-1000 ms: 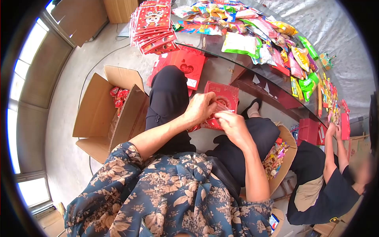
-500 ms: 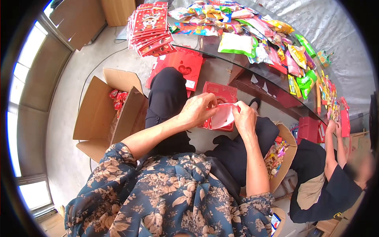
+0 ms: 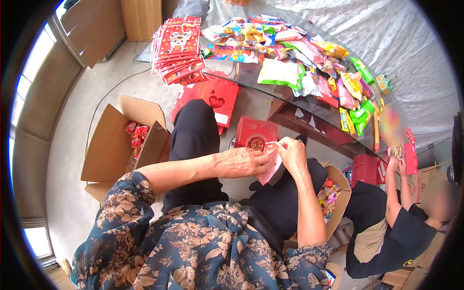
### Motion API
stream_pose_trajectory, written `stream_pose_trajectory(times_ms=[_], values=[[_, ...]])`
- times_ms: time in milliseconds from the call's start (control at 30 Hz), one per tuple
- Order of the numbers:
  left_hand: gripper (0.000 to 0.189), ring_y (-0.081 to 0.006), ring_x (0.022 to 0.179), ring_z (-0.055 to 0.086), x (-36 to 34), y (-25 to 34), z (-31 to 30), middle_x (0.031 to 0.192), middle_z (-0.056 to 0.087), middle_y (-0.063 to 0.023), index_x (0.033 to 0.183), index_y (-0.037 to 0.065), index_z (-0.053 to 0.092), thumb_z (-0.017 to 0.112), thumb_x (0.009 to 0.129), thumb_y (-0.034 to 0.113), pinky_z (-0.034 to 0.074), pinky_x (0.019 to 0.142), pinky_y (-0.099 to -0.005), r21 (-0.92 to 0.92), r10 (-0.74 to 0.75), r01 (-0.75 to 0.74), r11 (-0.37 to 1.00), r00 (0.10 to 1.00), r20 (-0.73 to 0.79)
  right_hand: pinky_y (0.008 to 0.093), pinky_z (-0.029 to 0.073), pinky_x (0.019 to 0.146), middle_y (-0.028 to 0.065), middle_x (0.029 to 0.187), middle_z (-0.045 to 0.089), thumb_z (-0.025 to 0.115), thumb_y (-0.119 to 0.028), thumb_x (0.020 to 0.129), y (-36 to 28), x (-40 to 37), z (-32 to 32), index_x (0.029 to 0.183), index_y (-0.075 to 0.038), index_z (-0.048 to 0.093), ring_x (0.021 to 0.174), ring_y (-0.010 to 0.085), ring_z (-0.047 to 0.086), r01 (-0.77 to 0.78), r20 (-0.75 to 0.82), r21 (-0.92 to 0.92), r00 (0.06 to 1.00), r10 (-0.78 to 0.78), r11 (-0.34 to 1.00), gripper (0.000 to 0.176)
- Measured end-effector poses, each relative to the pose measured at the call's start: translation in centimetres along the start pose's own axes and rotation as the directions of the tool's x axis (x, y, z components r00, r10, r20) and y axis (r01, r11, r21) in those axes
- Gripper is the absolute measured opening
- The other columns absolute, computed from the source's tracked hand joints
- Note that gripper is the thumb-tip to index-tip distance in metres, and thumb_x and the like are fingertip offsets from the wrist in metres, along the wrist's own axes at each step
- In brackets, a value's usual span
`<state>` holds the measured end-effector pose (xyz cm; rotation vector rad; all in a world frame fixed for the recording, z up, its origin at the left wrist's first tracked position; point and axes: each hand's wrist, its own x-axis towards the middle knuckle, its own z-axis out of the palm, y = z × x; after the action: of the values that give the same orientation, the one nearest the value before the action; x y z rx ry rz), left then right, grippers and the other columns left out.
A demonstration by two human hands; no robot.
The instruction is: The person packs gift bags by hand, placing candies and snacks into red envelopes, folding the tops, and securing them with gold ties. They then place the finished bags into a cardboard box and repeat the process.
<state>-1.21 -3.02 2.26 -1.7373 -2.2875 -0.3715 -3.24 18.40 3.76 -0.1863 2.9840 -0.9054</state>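
The bag (image 3: 273, 166) slants toward the body, its far edge pinched by the left hand (image 3: 293, 153), its side by the right hand (image 3: 241, 162).

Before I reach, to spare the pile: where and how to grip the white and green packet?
Probably the near edge of the white and green packet, from the camera wearer's side: it lies flattish, that edge bare, other packets crowding its far side.
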Motion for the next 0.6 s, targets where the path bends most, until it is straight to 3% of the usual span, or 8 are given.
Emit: stream_pose_trajectory(times_ms=[100, 200, 300, 367, 433, 467, 567, 600], values=[[0.014, -0.0235, 0.089, 0.059, -0.2, -1.1, -0.2, 0.095, 0.052, -0.0077, 0.091, 0.004, 0.056, 0.059, 0.080, 0.012, 0.051, 0.079, -0.0351, -0.122, -0.011, 0.008, 0.993, 1.000, -0.024, 0.0446, 0.052, 0.068, 0.0215, 0.077, 0.068, 0.068, -0.018, 0.083, 0.9, 0.0, -0.6, 0.088, -0.004, 0.071, 0.075, 0.0378, 0.068, 0.002, -0.019, -0.015, 1.000, -0.003, 1.000, 0.015], [0.012, -0.0260, 0.088, 0.057, 0.0, -2.1, -0.5, 0.090, 0.051, -0.0099, 0.089, 0.003, 0.053, 0.059, 0.080, 0.008, 0.050, 0.076, -0.0383, -0.285, -0.094, 0.080, 0.955, 0.995, -0.036, 0.0413, 0.052, 0.066, 0.0187, 0.074, 0.068, 0.068, -0.017, 0.080, 3.2, 0.2, 0.7, 0.089, -0.003, 0.071, 0.071, 0.0330, 0.069, -0.027, -0.031, 0.097, 0.999, 0.031, 0.995, 0.016], [0.016, -0.0260, 0.086, 0.057, 0.2, -3.1, 0.8, 0.090, 0.052, -0.0094, 0.091, 0.003, 0.054, 0.060, 0.078, 0.007, 0.050, 0.076, -0.0385, -0.270, -0.119, 0.105, 0.957, 0.992, -0.036, 0.0380, 0.051, 0.066, 0.0172, 0.077, 0.069, 0.067, -0.017, 0.081, 4.5, -0.1, 1.4, 0.091, -0.003, 0.070, 0.074, 0.0286, 0.069, -0.077, 0.008, 0.177, 0.997, 0.077, 0.981, 0.018], [0.016, -0.0247, 0.086, 0.057, 0.3, -3.5, 1.5, 0.088, 0.052, -0.0080, 0.090, 0.004, 0.055, 0.063, 0.076, 0.007, 0.051, 0.076, -0.0379, -0.261, -0.108, 0.080, 0.962, 0.990, -0.095, 0.0364, 0.051, 0.066, 0.0157, 0.078, 0.069, 0.066, -0.022, 0.086, 5.2, -0.2, 1.6, 0.094, -0.001, 0.068, 0.072, 0.0235, 0.068, -0.118, 0.093, 0.235, 0.991, 0.099, 0.965, 0.023], [0.015, -0.0241, 0.087, 0.057, 0.0, -4.0, 2.8, 0.086, 0.052, -0.0071, 0.088, 0.005, 0.056, 0.064, 0.075, 0.008, 0.051, 0.077, -0.0373, -0.260, -0.119, 0.084, 0.962, 0.986, -0.119, 0.0356, 0.050, 0.066, 0.0125, 0.076, 0.067, 0.063, -0.030, 0.092, 4.9, -0.8, 1.4, 0.097, 0.002, 0.067, 0.071, 0.0184, 0.066, -0.079, 0.064, 0.326, 0.996, 0.061, 0.942, 0.032], [0.015, -0.0242, 0.086, 0.056, -0.3, -4.2, 3.4, 0.085, 0.051, -0.0067, 0.086, 0.006, 0.057, 0.065, 0.074, 0.007, 0.050, 0.076, -0.0371, -0.266, -0.133, 0.097, 0.959, 0.984, -0.122, 0.0337, 0.051, 0.065, 0.0092, 0.078, 0.066, 0.059, -0.036, 0.096, 4.8, -1.0, 1.0, 0.100, 0.003, 0.066, 0.072, 0.0152, 0.064, -0.134, 0.110, 0.312, 0.988, 0.104, 0.941, 0.040], [0.013, -0.0253, 0.086, 0.056, -0.2, -4.2, 3.4, 0.086, 0.051, -0.0080, 0.086, 0.006, 0.057, 0.065, 0.076, 0.007, 0.050, 0.076, -0.0372, -0.365, -0.217, 0.147, 0.919, 0.963, -0.158, 0.0302, 0.052, 0.064, 0.0064, 0.080, 0.066, 0.056, -0.038, 0.098, 7.3, -1.3, 2.4, 0.103, 0.000, 0.066, 0.072, 0.0146, 0.066, -0.210, 0.115, 0.479, 0.978, 0.176, 0.852, 0.040], [0.011, -0.0277, 0.084, 0.056, -0.2, -4.2, 3.2, 0.086, 0.051, -0.0097, 0.085, 0.006, 0.057, 0.066, 0.078, 0.004, 0.050, 0.074, -0.0386, -0.412, -0.262, 0.179, 0.893, 0.952, -0.155, 0.0276, 0.053, 0.063, 0.0045, 0.083, 0.067, 0.053, -0.039, 0.099, 8.5, -1.3, 3.0, 0.105, -0.002, 0.066, 0.071, 0.0140, 0.068, -0.284, 0.200, 0.535, 0.958, 0.208, 0.796, 0.039]])
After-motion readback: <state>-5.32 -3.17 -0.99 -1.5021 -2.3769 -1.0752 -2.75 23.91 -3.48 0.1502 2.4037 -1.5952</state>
